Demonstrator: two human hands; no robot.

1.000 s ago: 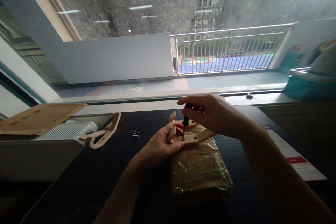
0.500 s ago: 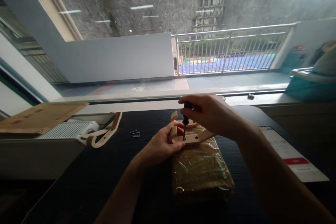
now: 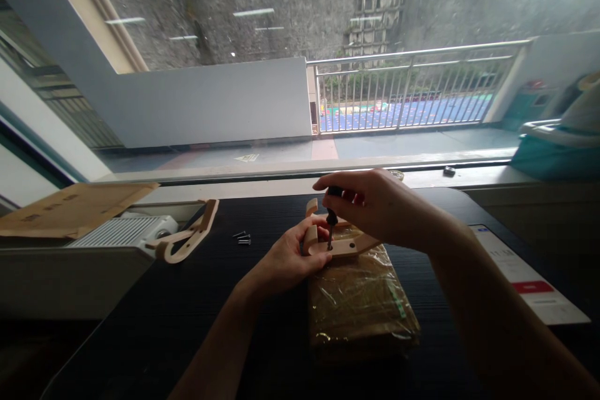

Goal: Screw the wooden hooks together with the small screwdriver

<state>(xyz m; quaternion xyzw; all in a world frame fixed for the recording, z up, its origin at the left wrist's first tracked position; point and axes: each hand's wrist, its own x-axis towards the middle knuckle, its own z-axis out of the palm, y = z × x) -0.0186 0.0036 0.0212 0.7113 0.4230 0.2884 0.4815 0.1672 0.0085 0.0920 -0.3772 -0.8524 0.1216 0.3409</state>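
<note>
My right hand (image 3: 370,206) is closed round the black handle of a screwdriver (image 3: 332,217), which stands nearly upright. Its tip meets a hole in a light wooden hook piece (image 3: 344,249). With thumb and fingers, my left hand (image 3: 297,250) grips the curved end of that piece. Under it lies a brown package (image 3: 360,300) wrapped in clear plastic. A second curved wooden end (image 3: 312,206) shows just behind, mostly hidden by my hands. Several screws (image 3: 242,238) lie on the dark table to the left.
Another wooden hook piece (image 3: 190,237) rests at the table's left edge, by a white radiator (image 3: 124,231) with a brown cardboard sheet (image 3: 75,207) on top. A tablet-like screen (image 3: 529,275) lies right, partly behind my forearm. A window sill (image 3: 244,189) borders the dark table (image 3: 154,312).
My right hand has turned slightly on the screwdriver handle, its index finger reaching a little farther left. My left hand and the wooden piece hold nearly the same place.
</note>
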